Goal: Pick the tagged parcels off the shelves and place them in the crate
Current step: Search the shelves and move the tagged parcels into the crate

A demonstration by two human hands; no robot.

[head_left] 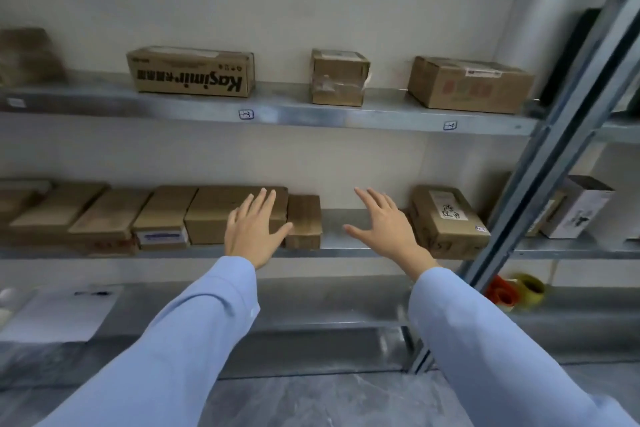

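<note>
Head view, middle shelf (346, 239). Wide carton (214, 215): behind left hand (254, 229) fingers (268, 199), contact unclear; stiff cardboard, probably light, best gripped at both ends. Labelled parcel (446, 222): just right of right hand (384, 227); firm, likely an easy lift. Small carton (304, 222): beside left thumb, between hands. All fingers spread wide, holding nothing.

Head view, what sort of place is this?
Probably a parcel storeroom or small warehouse: metal shelves carrying slot tags, rows of cardboard parcels with shipping labels, and tape rolls lower down.
</note>
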